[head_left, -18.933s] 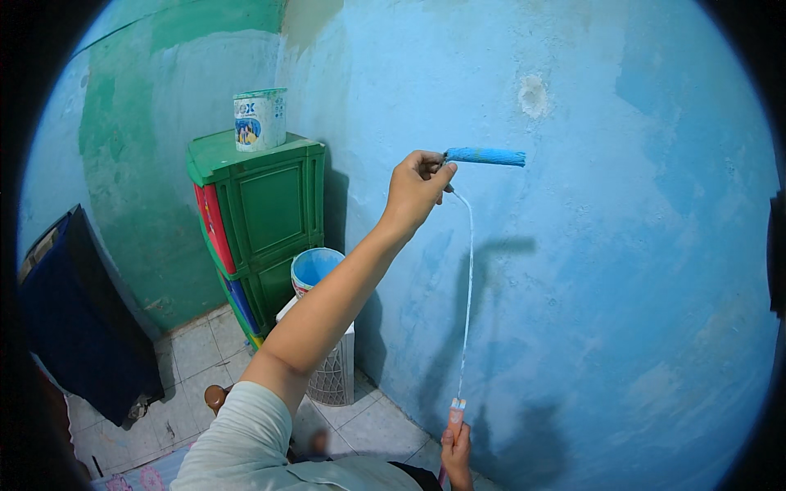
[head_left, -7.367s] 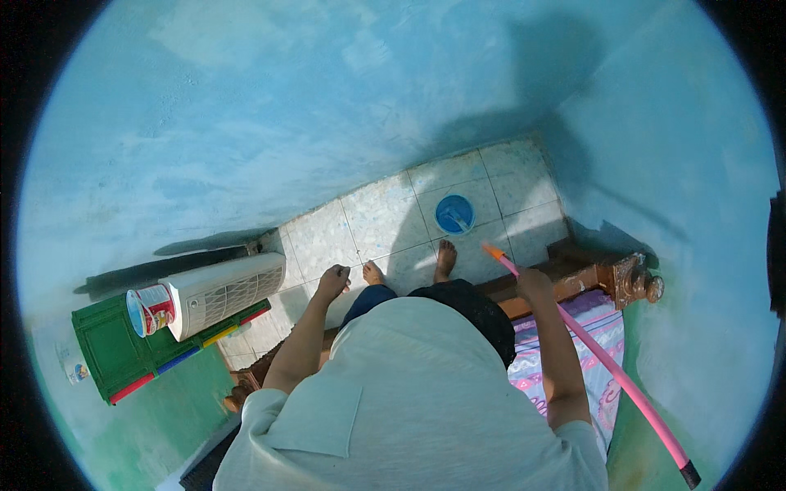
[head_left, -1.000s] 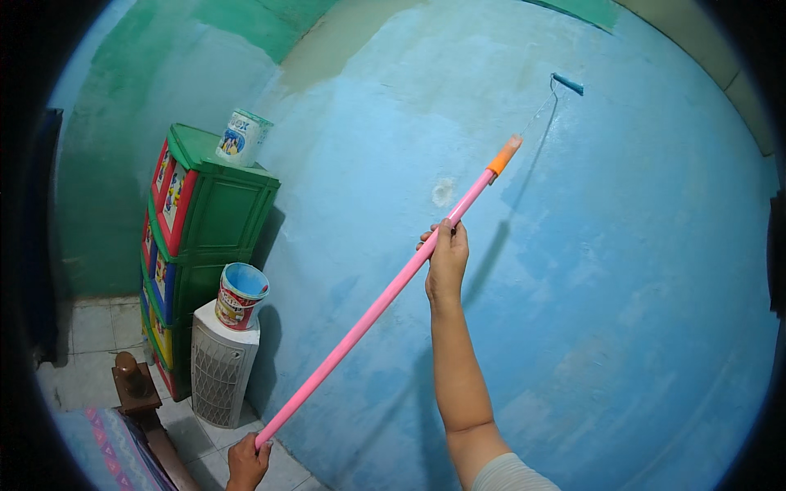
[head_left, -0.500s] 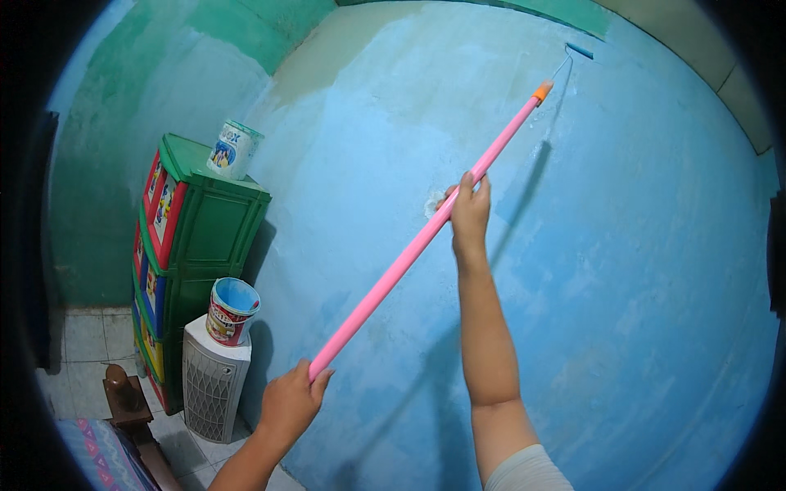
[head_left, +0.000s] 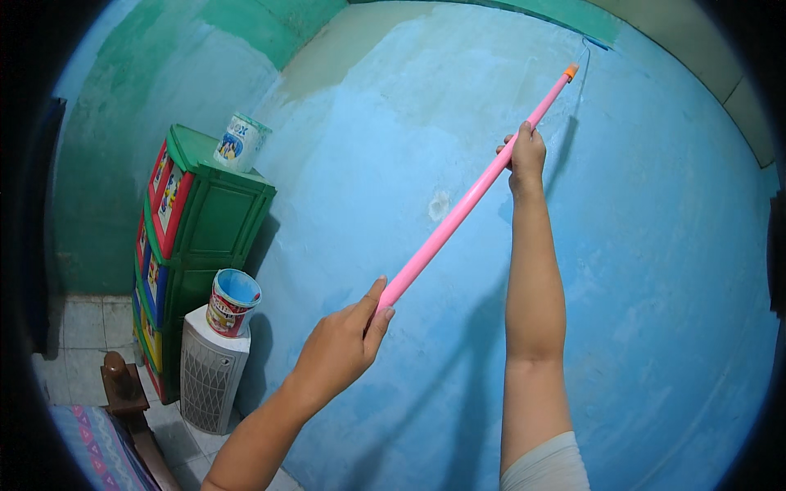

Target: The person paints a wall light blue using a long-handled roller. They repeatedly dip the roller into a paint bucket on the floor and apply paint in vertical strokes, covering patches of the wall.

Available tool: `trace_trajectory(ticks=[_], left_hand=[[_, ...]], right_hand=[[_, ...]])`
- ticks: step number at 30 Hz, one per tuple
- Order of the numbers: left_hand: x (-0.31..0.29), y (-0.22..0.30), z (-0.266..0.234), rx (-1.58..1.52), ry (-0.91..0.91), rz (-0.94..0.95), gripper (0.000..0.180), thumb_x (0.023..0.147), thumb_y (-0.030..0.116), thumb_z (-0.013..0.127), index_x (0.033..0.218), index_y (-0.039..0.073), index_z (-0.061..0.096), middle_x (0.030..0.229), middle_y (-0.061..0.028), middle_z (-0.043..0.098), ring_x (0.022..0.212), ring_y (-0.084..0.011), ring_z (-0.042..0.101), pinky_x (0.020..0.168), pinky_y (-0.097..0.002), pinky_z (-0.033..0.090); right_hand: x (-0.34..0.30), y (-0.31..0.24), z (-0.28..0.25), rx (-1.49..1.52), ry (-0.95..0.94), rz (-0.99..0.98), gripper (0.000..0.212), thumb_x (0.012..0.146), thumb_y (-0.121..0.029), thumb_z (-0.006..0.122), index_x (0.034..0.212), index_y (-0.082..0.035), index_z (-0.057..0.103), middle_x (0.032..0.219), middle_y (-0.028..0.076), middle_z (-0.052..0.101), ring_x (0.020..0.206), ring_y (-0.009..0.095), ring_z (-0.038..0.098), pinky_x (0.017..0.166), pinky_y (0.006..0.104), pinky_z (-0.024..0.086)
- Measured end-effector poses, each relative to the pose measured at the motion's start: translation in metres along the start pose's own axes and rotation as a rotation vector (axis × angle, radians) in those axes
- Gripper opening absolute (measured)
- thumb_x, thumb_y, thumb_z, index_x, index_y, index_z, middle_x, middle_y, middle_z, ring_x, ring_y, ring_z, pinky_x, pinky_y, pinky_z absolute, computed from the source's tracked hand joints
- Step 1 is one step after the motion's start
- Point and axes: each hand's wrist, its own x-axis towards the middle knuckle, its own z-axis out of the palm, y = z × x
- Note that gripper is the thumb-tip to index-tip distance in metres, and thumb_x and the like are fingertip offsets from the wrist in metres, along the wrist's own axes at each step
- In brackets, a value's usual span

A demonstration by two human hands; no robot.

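Note:
A long pink pole [head_left: 458, 214] with an orange end piece [head_left: 571, 73] slants up to the right in front of a blue-painted wall [head_left: 655, 270]. At its far end a thin wire frame carries a paint roller [head_left: 598, 43], which lies against the wall near the green band at the top. My left hand [head_left: 340, 348] is closed round the lower end of the pole. Farther up, my right hand [head_left: 528, 155] grips the pole with the arm stretched out. Patches of paler and greenish paint show at the wall's upper left.
On the left stands a green plastic drawer cabinet [head_left: 225, 213] with a white paint can [head_left: 241, 143] on top. Before it, a grey-white air cooler [head_left: 214, 372] bears an open bucket [head_left: 233, 303] with blue inside. A wooden post [head_left: 123, 380] and patterned bedding [head_left: 98, 446] are at lower left.
Both hands have moved up and to the right with the pole. The roller has gone slightly higher on the wall, toward the green band.

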Motion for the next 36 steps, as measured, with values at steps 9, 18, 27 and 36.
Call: trace_trajectory(ticks=[9, 18, 27, 36], left_hand=[[-0.064, -0.024, -0.028, 0.012, -0.068, -0.152, 0.046, 0.097, 0.024, 0.057, 0.139, 0.007, 0.050, 0.073, -0.0175, 0.063, 0.063, -0.0299, 0.061, 0.061, -0.0389, 0.048], [-0.180, -0.100, -0.062, 0.044, -0.143, -0.371, 0.047, 0.093, 0.024, 0.062, 0.139, 0.014, 0.053, 0.080, -0.0187, 0.065, 0.065, -0.0300, 0.063, 0.063, -0.0372, 0.049], [-0.310, -0.159, -0.092, 0.111, -0.204, -0.510, 0.043, 0.091, 0.022, 0.064, 0.132, 0.011, 0.058, 0.081, -0.0193, 0.067, 0.069, -0.0333, 0.065, 0.066, -0.0385, 0.051], [-0.418, -0.198, -0.134, 0.161, -0.371, -0.687, 0.037, 0.096, 0.022, 0.056, 0.127, 0.003, 0.059, 0.099, -0.0220, 0.068, 0.091, -0.0340, 0.066, 0.080, -0.0395, 0.051]], right_hand=[[-0.069, 0.009, 0.004, 0.007, -0.161, 0.105, 0.035, 0.103, -0.034, 0.039, 0.108, -0.001, 0.047, 0.081, 0.010, 0.058, 0.058, 0.022, 0.064, 0.053, 0.0373, 0.056], [-0.220, 0.051, 0.032, 0.185, -0.289, 0.222, 0.035, 0.104, -0.029, 0.041, 0.118, 0.003, 0.032, 0.077, 0.013, 0.058, 0.053, 0.025, 0.065, 0.047, 0.0351, 0.055], [-0.366, 0.084, 0.040, 0.298, -0.466, 0.359, 0.037, 0.105, -0.023, 0.041, 0.129, 0.002, 0.026, 0.084, 0.014, 0.061, 0.064, 0.024, 0.067, 0.055, 0.0350, 0.058], [-0.506, 0.118, 0.047, 0.320, -0.656, 0.674, 0.029, 0.104, -0.022, 0.045, 0.117, 0.000, 0.032, 0.098, 0.016, 0.063, 0.085, 0.021, 0.067, 0.063, 0.0341, 0.062]])
